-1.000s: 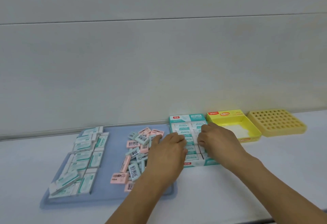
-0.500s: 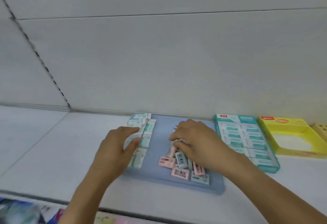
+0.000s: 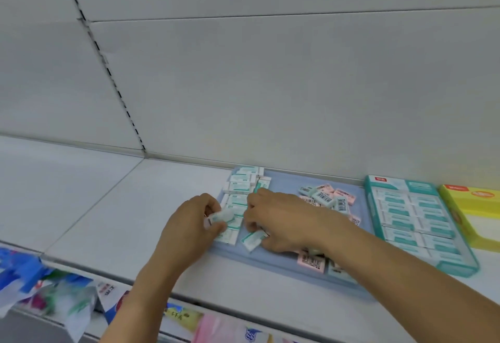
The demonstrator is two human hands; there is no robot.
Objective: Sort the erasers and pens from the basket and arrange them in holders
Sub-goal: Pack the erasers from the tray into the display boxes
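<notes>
Two bare forearms enter from the lower edge, both uncovered as far as the view shows; no sleeve or cuff reaches into it; the wrists carry no watch, strap or bracelet; the left hand (image 3: 190,220) and right hand (image 3: 281,218) wear no gloves; the visible fingers (image 3: 213,227) bear no rings; the nails are too blurred to describe; the arms are slim, narrowing toward the wrists.
</notes>
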